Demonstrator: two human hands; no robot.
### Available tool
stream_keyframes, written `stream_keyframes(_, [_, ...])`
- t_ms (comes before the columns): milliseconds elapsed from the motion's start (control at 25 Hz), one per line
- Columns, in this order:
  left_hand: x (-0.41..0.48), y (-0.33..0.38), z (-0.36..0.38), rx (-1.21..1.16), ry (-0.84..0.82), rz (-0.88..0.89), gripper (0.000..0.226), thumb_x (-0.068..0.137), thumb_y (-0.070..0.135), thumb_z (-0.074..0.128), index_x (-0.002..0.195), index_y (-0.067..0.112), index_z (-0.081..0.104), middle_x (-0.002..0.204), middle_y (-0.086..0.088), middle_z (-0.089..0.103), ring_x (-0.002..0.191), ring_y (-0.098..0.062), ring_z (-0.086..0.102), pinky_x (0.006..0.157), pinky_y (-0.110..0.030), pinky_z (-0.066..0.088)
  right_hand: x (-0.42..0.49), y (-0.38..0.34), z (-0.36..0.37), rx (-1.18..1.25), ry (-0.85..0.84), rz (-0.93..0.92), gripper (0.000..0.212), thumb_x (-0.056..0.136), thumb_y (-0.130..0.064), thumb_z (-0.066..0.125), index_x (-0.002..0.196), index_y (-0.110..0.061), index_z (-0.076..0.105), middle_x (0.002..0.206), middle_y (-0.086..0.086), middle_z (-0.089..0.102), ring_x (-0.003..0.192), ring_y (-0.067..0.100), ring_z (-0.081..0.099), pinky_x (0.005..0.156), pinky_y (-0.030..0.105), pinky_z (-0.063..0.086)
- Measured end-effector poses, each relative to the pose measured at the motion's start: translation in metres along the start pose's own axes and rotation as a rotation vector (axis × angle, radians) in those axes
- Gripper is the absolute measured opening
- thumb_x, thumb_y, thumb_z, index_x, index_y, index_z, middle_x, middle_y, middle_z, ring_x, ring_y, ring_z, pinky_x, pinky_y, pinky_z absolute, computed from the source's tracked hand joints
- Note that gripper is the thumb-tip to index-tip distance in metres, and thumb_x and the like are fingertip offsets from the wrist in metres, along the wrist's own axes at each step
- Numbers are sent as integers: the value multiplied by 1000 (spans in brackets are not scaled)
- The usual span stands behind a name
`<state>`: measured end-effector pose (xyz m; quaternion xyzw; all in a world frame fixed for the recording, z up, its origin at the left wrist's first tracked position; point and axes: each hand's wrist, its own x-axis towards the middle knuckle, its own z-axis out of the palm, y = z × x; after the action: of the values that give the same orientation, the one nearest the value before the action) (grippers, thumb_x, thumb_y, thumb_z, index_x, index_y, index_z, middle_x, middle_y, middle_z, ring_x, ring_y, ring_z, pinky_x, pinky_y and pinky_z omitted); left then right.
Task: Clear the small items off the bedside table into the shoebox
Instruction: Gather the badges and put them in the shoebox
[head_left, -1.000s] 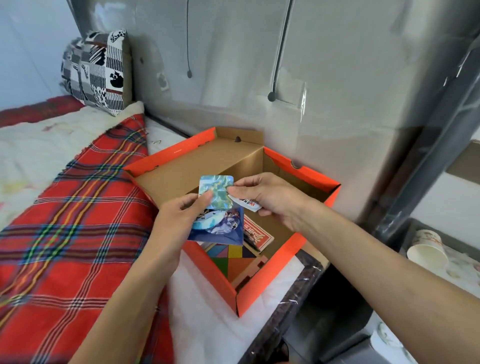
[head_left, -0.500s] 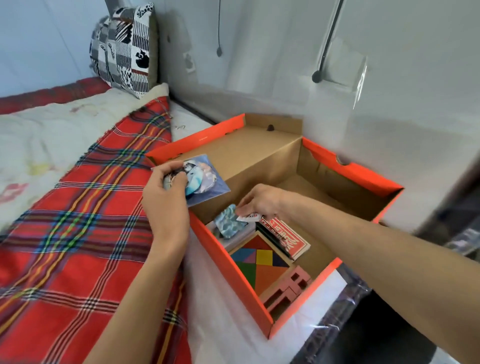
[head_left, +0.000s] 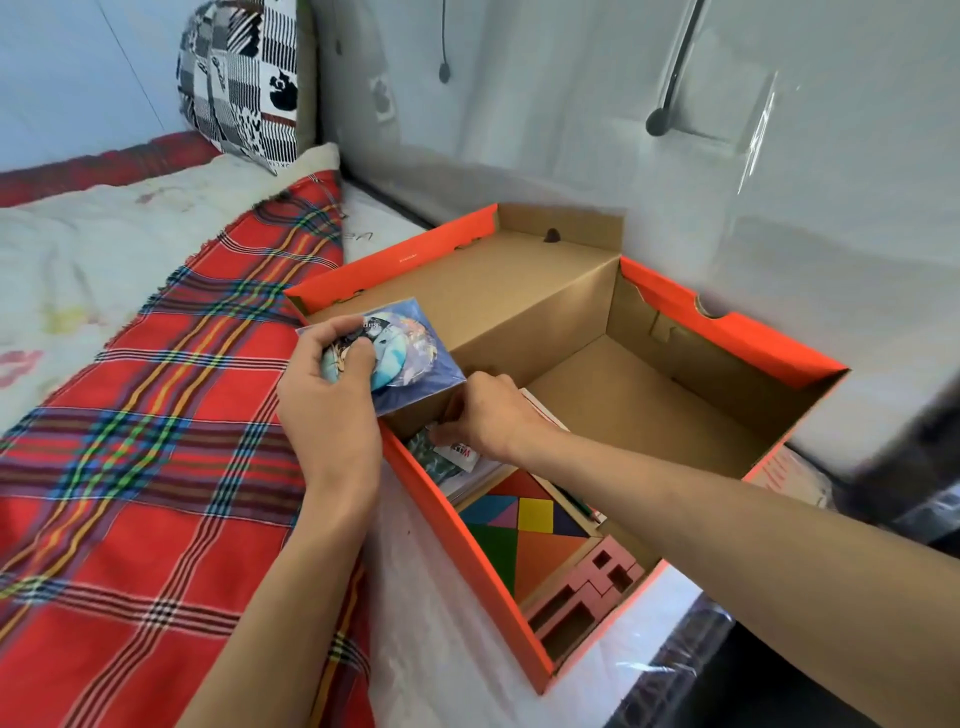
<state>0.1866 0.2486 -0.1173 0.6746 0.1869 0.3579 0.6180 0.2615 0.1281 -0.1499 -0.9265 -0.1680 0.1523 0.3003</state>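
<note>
An orange shoebox with a brown cardboard inside lies open on the bed, its lid leaning against the wall. My left hand grips a clear packet of round picture badges above the box's near-left rim. My right hand reaches into the box and pinches a small white sachet together with a patterned card near the left wall. A coloured tangram puzzle and pink wooden blocks lie in the box's near end.
A red tartan blanket covers the bed to the left, with a black-and-white patterned pillow at the head. A grey wall rises right behind the box. A dark, film-wrapped table edge shows at bottom right.
My right hand has carried the card and sachet down from above the box to its floor by the left wall. My left hand has drawn the badge packet aside to the box's left rim.
</note>
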Motion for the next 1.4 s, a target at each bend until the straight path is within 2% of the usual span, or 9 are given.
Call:
stream_keyframes(160, [1,0,-1,-13,-4,-14,19,90,12,61,100,24,71,104,4,70,100,-11,67,89,-38,56,-2,0,-5,40,14,30,29,83,-32,76,74,-10,61,70,1,55,60,14,52,43,19,32])
stream_keyframes(280, [2,-1,-1,-20,-13,-18,19,90,13,61,100,25,71,104,4,70,99,-10,67,88,-37,56,-5,5,-19,201,-84,141,24,91,-21,67,105,-1,66,89,9,63,61,15,56,49,19,46])
stream_keyframes(400, [1,-1,-1,-27,-15,-22,19,90,13,61,98,26,71,103,5,71,98,-9,67,86,-35,57,-9,17,-36,383,-133,237,40,91,4,57,130,8,50,110,23,58,73,20,55,58,23,50])
stream_keyframes(560, [1,1,0,-32,-20,-34,19,91,11,61,99,25,71,105,4,71,101,-11,67,88,-40,57,-13,19,-46,134,-125,207,33,82,-7,75,111,6,64,104,16,68,86,24,63,62,27,50])
stream_keyframes(720, [-1,2,0,-15,-25,-32,19,92,11,60,102,22,71,107,2,70,102,-12,67,90,-43,56,-11,17,-40,93,-33,189,25,76,-20,83,75,-7,62,84,11,71,71,21,70,60,26,53])
stream_keyframes(880, [-1,4,0,-13,-27,-21,19,92,10,60,100,24,71,102,6,70,100,-10,67,88,-39,57,-11,10,-35,-53,-11,193,35,70,-33,86,85,-6,69,81,11,73,84,28,71,85,40,57])
stream_keyframes(1040, [-1,6,0,-24,-36,-7,23,91,8,59,94,29,69,95,15,68,92,0,66,83,-32,57,-9,10,-32,-16,5,159,31,80,-27,80,91,-1,67,94,19,71,92,35,69,85,44,57])
stream_keyframes(1240, [-1,6,-1,-21,-57,5,24,91,9,59,95,30,69,97,15,68,95,-3,66,84,-34,57,-12,9,-26,23,-20,133,21,82,-17,78,83,1,68,72,17,72,59,22,71,65,33,61])
stream_keyframes(1400, [-2,5,-2,5,-70,26,21,92,9,59,101,24,69,102,12,68,102,-8,65,89,-41,56,-13,4,-22,34,-45,136,26,79,-22,81,80,-1,66,71,15,73,62,23,71,69,37,61])
